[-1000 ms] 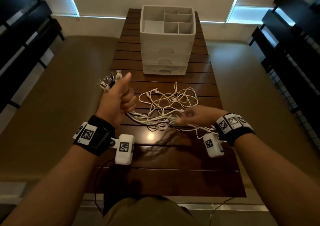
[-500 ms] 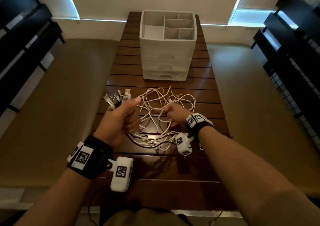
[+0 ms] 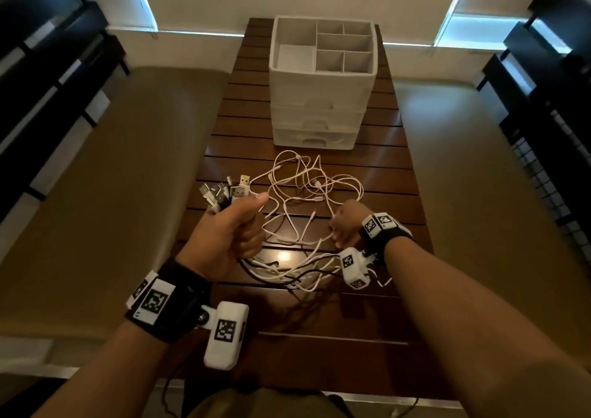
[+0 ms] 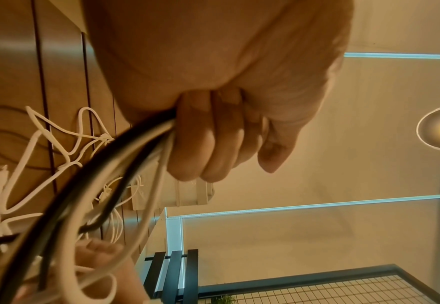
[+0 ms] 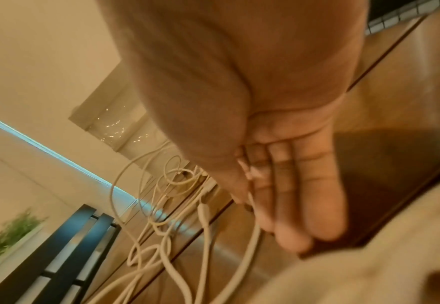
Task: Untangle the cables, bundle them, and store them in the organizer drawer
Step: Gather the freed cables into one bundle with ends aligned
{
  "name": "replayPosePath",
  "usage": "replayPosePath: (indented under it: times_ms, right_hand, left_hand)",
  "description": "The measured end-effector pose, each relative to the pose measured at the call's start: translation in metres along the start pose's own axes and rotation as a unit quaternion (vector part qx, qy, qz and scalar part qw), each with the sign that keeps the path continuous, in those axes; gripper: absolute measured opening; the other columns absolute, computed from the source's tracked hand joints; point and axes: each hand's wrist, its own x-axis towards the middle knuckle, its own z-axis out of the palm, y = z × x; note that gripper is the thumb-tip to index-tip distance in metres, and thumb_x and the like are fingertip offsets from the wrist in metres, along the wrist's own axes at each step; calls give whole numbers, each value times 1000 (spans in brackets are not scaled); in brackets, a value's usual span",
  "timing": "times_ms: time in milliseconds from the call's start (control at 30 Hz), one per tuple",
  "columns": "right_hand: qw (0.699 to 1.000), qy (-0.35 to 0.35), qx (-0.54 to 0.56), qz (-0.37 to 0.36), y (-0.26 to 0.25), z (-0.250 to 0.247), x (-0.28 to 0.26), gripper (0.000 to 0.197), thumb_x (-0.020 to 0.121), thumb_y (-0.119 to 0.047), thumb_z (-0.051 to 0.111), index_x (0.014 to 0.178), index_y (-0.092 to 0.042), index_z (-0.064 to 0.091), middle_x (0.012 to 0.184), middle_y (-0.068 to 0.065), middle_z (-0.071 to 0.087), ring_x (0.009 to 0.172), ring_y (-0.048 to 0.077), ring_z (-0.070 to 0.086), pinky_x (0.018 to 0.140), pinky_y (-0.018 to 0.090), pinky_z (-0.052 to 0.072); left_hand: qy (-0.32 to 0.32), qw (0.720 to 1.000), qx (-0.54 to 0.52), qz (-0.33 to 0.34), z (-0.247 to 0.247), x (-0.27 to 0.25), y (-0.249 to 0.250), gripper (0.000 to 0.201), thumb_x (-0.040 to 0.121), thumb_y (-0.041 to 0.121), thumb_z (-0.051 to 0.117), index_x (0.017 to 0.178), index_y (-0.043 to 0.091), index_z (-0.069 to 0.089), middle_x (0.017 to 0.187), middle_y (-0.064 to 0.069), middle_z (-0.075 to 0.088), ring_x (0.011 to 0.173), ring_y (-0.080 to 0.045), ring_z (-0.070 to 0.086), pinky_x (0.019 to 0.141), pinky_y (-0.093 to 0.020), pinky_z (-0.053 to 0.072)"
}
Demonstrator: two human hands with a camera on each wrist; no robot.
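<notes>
A table [image 3: 377, 309] runs from near to far down the middle of the scene. The organizer [image 3: 319, 97] stands on its far half, drawers facing near, its divided tray on top. Nearer, at mid-table, the cables [image 3: 307, 193] lie in a loose tangle on the surface. The left hand [image 3: 230, 235] is raised at the table's left edge, gripping a bunch of cable ends; the plugs [image 3: 224, 190] stick out on its far side, and the strands trail from its near side rightward to the right hand [image 3: 347, 222], which is among them at the tangle's right. Shelving [image 3: 41, 75] stands far left, more shelving [image 3: 550, 75] far right.
</notes>
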Motion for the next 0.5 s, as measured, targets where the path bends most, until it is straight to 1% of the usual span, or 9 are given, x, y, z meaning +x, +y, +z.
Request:
replayPosePath:
  times_ms: [100, 133, 200, 267, 333, 400, 433, 467, 500]
  right_hand:
    - [991, -8, 111, -73, -22, 11, -6, 15, 106, -8, 51, 105, 0, 63, 84, 18, 72, 66, 31, 73, 60, 44, 64]
    - [985, -3, 140, -99, -29, 11, -7, 14, 106, -7, 51, 107, 3, 61, 84, 18, 70, 66, 32, 70, 58, 43, 64]
    - [974, 12, 178, -140, -37, 5, -12, 12, 105, -8, 55, 107, 3, 60, 84, 18, 68, 64, 30, 67, 52, 38, 61]
    - [967, 30, 178, -182, -39, -3, -18, 9, 103, -12, 63, 105, -4, 66, 86, 17, 70, 62, 25, 68, 53, 38, 62]
    - [955, 38, 198, -216, -37, -9, -29, 6, 101, -13, 67, 103, -9, 71, 89, 15, 69, 63, 24, 68, 57, 40, 63]
    - [943, 48, 223, -244, -35, -14, -44, 6, 99, -13, 69, 102, -12, 74, 93, 17, 69, 64, 25, 67, 58, 43, 63]
    - [939, 57, 222, -257, -34, -15, -53, 6, 99, -13, 70, 102, -13, 75, 94, 18, 70, 64, 25, 67, 58, 45, 63]
    - [936, 72, 210, -272, -34, -16, -60, 7, 99, -14, 70, 102, -14, 76, 95, 17, 70, 62, 23, 67, 57, 45, 63]
    - [935, 91, 186, -289, -35, -18, -68, 7, 99, -15, 70, 102, -15, 77, 95, 16, 71, 59, 19, 66, 55, 43, 62]
  left_hand:
    - [4, 1000, 20, -1, 2, -2, 0, 49, 94, 30, 60, 63, 21, 24, 48, 5, 23, 39, -10, 18, 40, -21, 16]
    - [4, 1000, 23, 1, 2, -2, 0, 49, 94, 30, 60, 62, 22, 25, 48, 6, 23, 39, -10, 18, 40, -21, 17]
    - [8, 1000, 17, 6, 1, 0, -1, 50, 95, 32, 61, 61, 22, 26, 48, 6, 22, 39, -10, 18, 40, -21, 18]
    - [30, 999, 3, 14, 0, 4, -4, 53, 98, 34, 63, 62, 21, 25, 49, 6, 21, 39, -10, 17, 39, -21, 18]
    - [77, 997, -4, 12, 1, 12, -7, 55, 102, 37, 63, 58, 22, 33, 49, 6, 21, 39, -9, 17, 37, -21, 19]
    - [124, 992, 1, 7, 4, 22, -9, 52, 103, 39, 62, 55, 26, 49, 52, 6, 22, 41, -9, 18, 38, -21, 18]
    - [140, 990, 9, 7, 6, 27, -10, 49, 103, 41, 62, 57, 26, 54, 53, 6, 23, 43, -9, 18, 39, -21, 17]
    - [148, 989, 21, 8, 7, 33, -11, 45, 103, 42, 62, 62, 23, 57, 55, 6, 24, 44, -10, 19, 39, -22, 17]
    - [152, 988, 33, 9, 9, 38, -12, 40, 102, 43, 63, 72, 18, 63, 56, 6, 26, 44, -10, 20, 39, -22, 17]
